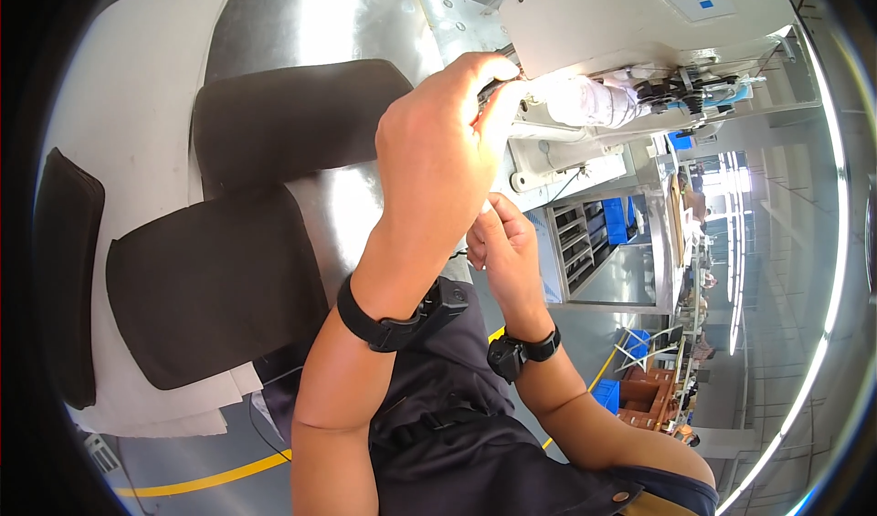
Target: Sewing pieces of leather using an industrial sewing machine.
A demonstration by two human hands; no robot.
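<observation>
Slightly parted left fingers (499, 114) beside machine (603, 18)

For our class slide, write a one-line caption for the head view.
Left hand up at a white sewing machine, right hand nearer the body, dark panels lying to the left.

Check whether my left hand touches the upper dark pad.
Cannot tell: in the head view, your left hand overlaps the upper dark pad, hiding contact or gap.

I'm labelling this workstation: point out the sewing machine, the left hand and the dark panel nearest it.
Sewing machine (607, 23): head view, on its white casing.
Left hand (434, 142): head view, back of the hand.
Dark panel (297, 119): head view, middle of its face.
</observation>
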